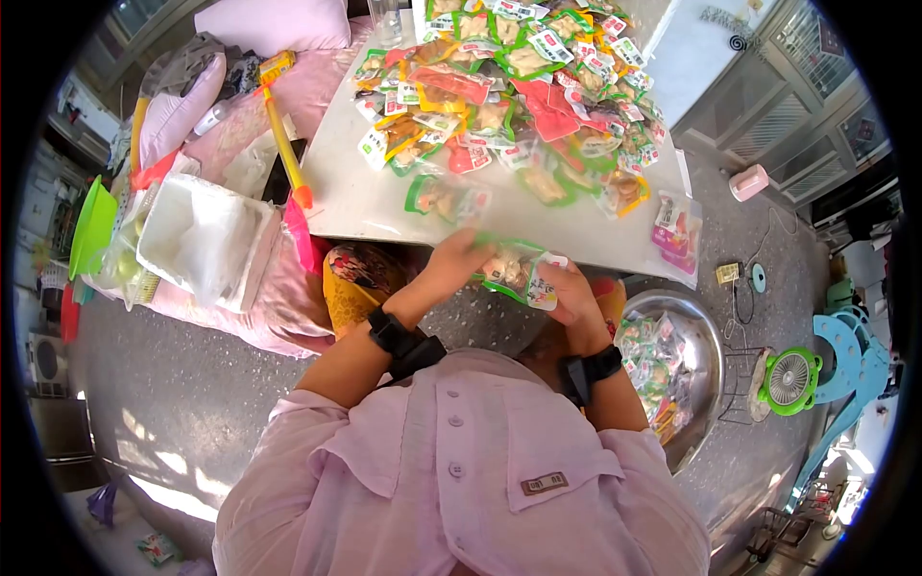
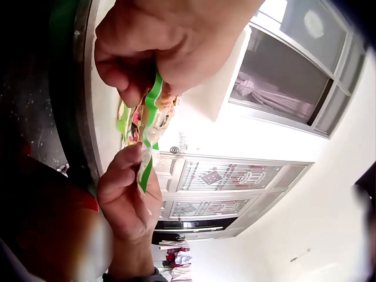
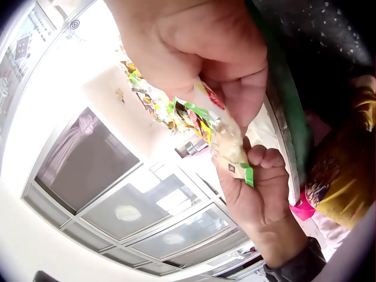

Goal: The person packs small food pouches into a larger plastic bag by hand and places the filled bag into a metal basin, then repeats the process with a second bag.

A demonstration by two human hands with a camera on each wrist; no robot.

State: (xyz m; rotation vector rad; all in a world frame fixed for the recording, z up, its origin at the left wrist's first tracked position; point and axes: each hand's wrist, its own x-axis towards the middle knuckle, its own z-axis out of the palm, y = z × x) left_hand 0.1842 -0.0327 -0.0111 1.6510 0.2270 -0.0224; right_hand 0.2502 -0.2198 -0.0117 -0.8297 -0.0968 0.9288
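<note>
Between my two hands is a clear snack packet with green edges [image 1: 509, 270], held just off the table's near edge. My left hand [image 1: 457, 268] pinches one end of it between thumb and fingers. The other end, with a white printed label, is gripped by my right hand [image 1: 573, 296]. Seen from the left wrist, the packet [image 2: 154, 111] is stretched edge-on from one hand to the other. Pale, lumpy food shows through its clear part. Another green-edged packet [image 1: 448, 199] lies on the table just beyond my left hand.
A large heap of small packets [image 1: 519, 86] covers the far part of the white table [image 1: 336, 182]. Pink packets [image 1: 676, 230] lie at its right corner. On the floor at right stands a metal basin [image 1: 711, 355] of packets. At left sits a white foam box [image 1: 197, 226].
</note>
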